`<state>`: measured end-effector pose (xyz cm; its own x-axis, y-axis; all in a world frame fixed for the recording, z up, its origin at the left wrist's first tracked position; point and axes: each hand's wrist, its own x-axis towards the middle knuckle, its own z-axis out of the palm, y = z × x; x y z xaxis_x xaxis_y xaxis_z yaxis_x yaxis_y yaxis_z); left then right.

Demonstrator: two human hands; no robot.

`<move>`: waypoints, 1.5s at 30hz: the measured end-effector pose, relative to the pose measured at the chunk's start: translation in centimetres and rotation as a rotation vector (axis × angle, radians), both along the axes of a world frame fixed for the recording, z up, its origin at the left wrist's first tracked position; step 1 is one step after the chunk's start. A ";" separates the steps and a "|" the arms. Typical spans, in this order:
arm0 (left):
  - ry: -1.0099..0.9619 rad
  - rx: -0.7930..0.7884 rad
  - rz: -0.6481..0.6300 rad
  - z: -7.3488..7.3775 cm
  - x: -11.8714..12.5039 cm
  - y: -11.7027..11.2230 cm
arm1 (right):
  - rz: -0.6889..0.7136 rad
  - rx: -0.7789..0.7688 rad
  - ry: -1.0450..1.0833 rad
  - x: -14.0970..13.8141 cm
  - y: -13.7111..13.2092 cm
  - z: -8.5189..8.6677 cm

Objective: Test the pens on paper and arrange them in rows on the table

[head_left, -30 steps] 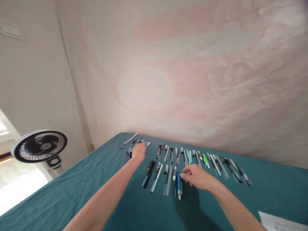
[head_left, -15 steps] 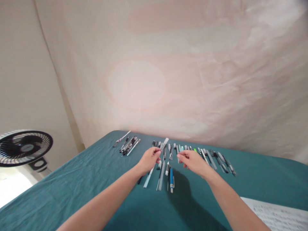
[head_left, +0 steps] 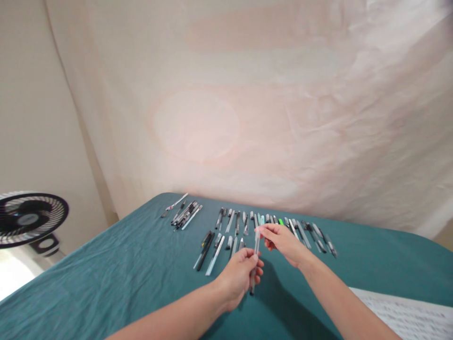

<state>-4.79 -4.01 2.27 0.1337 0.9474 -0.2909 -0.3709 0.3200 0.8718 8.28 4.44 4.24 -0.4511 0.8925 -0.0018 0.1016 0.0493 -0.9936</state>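
Observation:
My left hand [head_left: 242, 274] is closed around a slim clear-barrelled pen [head_left: 252, 283], held nearly upright with its dark end down. The fingers of my right hand [head_left: 278, 238] pinch the pale upper end of that same pen. Just left of my left hand lie a pen with a white barrel [head_left: 214, 257] and a black pen [head_left: 205, 252], side by side. Beyond both hands runs a row of pens and caps [head_left: 238, 222], several with grey or clear barrels. My left hand hides part of the nearer group of pens.
A loose pile of pens [head_left: 186, 215] lies at the far left of the green tablecloth [head_left: 141, 274]. Handwritten paper [head_left: 406, 311] rests at the lower right. A black fan [head_left: 30, 219] stands left of the table, and a pale curtain [head_left: 265, 118] hangs behind.
My left hand has come down and right, bringing the pen in front of my right hand. My right hand now grips its upper end. The view has shifted slightly.

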 end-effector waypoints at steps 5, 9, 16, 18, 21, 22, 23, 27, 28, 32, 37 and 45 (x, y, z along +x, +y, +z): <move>-0.137 -0.183 0.023 0.1 1.1 -0.2 | 0.005 -0.061 -0.039 -0.5 -1.2 -2.0; -0.214 -0.241 0.052 -0.3 2.2 0.2 | -0.060 -0.120 0.050 -0.5 -2.1 -4.0; -0.281 -0.173 0.108 -2.1 4.1 0.2 | -0.115 -0.159 0.105 0.0 -2.5 -5.4; -0.290 -0.150 0.109 -2.2 4.1 0.2 | -0.113 -0.147 0.107 0.1 -2.5 -5.6; -0.311 -0.142 0.079 -2.3 3.7 0.4 | -0.103 -0.143 0.105 0.2 -2.3 -5.8; -0.317 -0.141 0.070 -2.2 3.5 0.5 | -0.098 -0.140 0.100 0.3 -2.3 -5.9; -0.319 -0.140 0.062 -2.2 3.4 0.5 | -0.092 -0.134 0.095 0.3 -2.2 -5.9; -0.316 -0.135 0.016 -2.2 3.1 0.5 | -0.062 -0.101 0.092 0.4 -2.3 -5.8; -0.316 -0.141 -0.002 -2.2 3.1 0.4 | -0.058 -0.090 0.094 0.4 -2.4 -5.8; -0.308 -0.190 -0.017 -2.2 3.1 0.1 | -0.067 -0.052 0.082 0.3 -2.6 -5.6; -0.268 -0.207 0.001 -1.9 3.2 -0.2 | -0.107 -0.012 0.047 0.1 -2.8 -5.6; -0.220 -0.212 0.024 -2.0 3.4 -0.3 | -0.160 0.017 0.053 0.0 -2.9 -6.1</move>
